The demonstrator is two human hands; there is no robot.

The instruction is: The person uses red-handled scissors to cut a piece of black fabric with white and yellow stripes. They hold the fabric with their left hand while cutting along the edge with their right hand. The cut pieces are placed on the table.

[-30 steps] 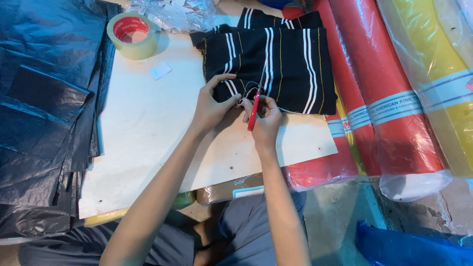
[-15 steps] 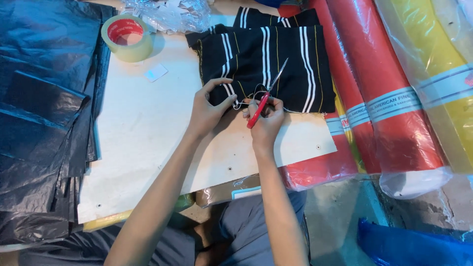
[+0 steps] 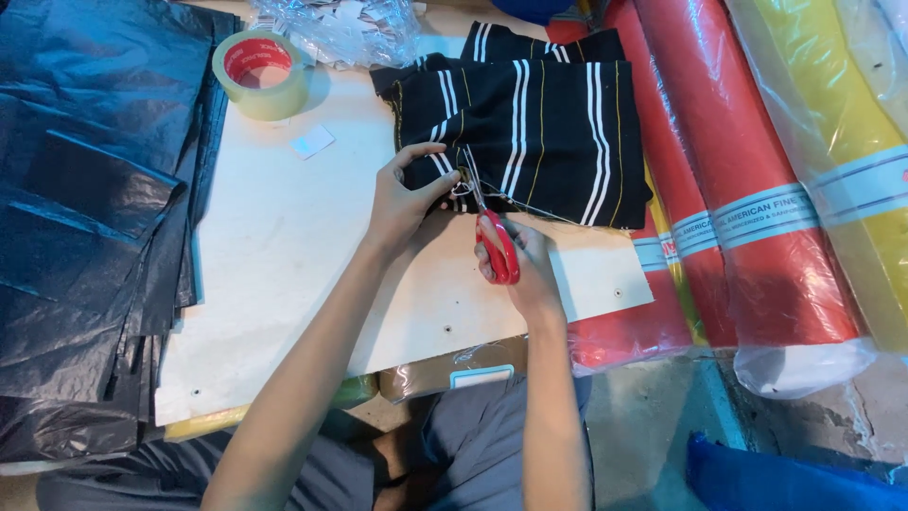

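Note:
A folded black cloth (image 3: 530, 132) with white stripes and thin yellow lines lies on a white board (image 3: 284, 255). My left hand (image 3: 402, 194) pinches the cloth's near left corner. My right hand (image 3: 525, 260) grips red-handled scissors (image 3: 494, 241), whose blades point up at that corner, right beside my left fingers. A loose thread trails from the cloth's lower edge.
A roll of tape (image 3: 260, 74) with a red core stands at the board's far left, a small white slip (image 3: 312, 142) near it. Black plastic sheets (image 3: 85, 208) pile at left. Wrapped red (image 3: 747, 180) and yellow (image 3: 851, 142) fabric rolls lie at right. Crumpled clear plastic (image 3: 350, 28) sits beyond.
The scissors have swung from tilted to the right to pointing up at the cloth corner. My right hand has dropped a little toward me. My left hand keeps its pinch.

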